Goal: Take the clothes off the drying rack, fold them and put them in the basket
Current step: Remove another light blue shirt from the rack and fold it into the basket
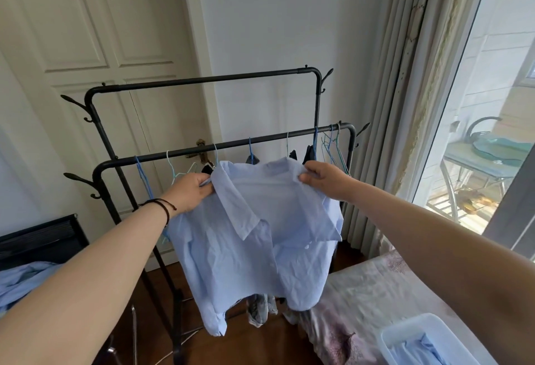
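I hold a light blue collared shirt (pixel 249 248) up in the air in front of the black drying rack (pixel 202 148). My left hand (pixel 192 192) pinches its left shoulder and my right hand (pixel 324 177) pinches its right shoulder. The shirt hangs open, collar up, hem down near the floor. Dark and grey garments (pixel 260 311) still hang behind it on the rack's lower bar, mostly hidden. A white plastic basket (pixel 405 332) sits on the bed at the bottom right, with blue fabric (pixel 417 350) inside.
Several empty wire hangers (pixel 333 147) hang on the lower bar. A bed with a floral cover (pixel 356 295) lies to the right. More blue cloth (pixel 26 280) lies at the left by a black frame. Behind the rack are a door and wall; curtains and a glass door are to the right.
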{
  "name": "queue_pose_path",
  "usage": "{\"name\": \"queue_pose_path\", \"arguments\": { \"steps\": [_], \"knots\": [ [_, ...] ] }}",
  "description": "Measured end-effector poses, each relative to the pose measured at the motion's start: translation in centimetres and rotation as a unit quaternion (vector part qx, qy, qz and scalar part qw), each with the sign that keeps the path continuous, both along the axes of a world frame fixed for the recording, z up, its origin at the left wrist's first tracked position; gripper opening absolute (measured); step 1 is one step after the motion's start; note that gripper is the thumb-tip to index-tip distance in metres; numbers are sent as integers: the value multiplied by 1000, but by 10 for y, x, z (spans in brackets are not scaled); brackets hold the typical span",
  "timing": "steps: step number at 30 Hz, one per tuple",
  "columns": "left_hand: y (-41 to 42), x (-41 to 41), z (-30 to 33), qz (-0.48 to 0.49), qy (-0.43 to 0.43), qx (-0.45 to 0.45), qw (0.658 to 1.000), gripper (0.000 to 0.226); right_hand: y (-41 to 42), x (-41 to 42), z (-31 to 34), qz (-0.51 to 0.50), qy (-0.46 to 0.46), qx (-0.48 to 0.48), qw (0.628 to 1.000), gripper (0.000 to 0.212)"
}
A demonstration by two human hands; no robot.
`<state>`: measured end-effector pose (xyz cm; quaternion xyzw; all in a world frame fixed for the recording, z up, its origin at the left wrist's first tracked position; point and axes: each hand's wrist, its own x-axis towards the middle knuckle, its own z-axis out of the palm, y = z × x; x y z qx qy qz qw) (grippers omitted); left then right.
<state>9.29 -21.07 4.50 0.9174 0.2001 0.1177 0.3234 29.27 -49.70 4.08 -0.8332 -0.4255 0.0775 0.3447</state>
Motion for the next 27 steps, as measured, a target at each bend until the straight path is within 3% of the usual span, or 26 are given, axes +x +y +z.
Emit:
{"name": "queue_pose_path", "arguments": {
  "steps": [5,12,18,24,27],
  "knots": [
    [-1,1,-2,4,-15,3,1000,24,-4,2,-4,34,17,-44,998,47],
    [-3,3,-4,8,-15,13,1000,29,-7,0,-10,22,8,-24,999,32],
    [-2,1,-3,6,-14,11,1000,28,-11,8,-10,22,-45,-142,989,35],
    [-6,-2,-1,15,-12,5,1000,29,-12,1,-8,-89,-62,-116,987,40],
    [-7,-1,-3,55,-26,-15,998,37,-5,-7,-5,-132,-19,-105,985,50]
  ]
}}
